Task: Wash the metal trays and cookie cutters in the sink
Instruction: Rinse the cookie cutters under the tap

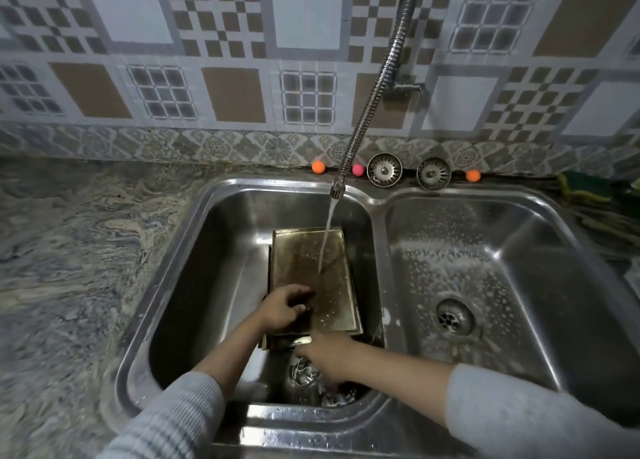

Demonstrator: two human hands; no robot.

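the top metal tray (310,275) is lying on a stack at the right wall of the left sink basin (221,236), being wetted by water (327,236) from the faucet (374,87). it is being rubbed by the left hand (282,308), fingers loosely curled, probably to loosen grime. the right hand (325,354) is being held at the stack's near edge, likely for steadying; its grip cannot be told, and cookie cutters (304,372) are lying beneath it.

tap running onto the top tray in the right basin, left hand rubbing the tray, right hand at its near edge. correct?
Wrong basin. The head view shows the water stream landing on the top tray in the left basin; the right basin holds no tray. The rest stands: the left hand is on the tray's surface and the right hand is at its near edge.
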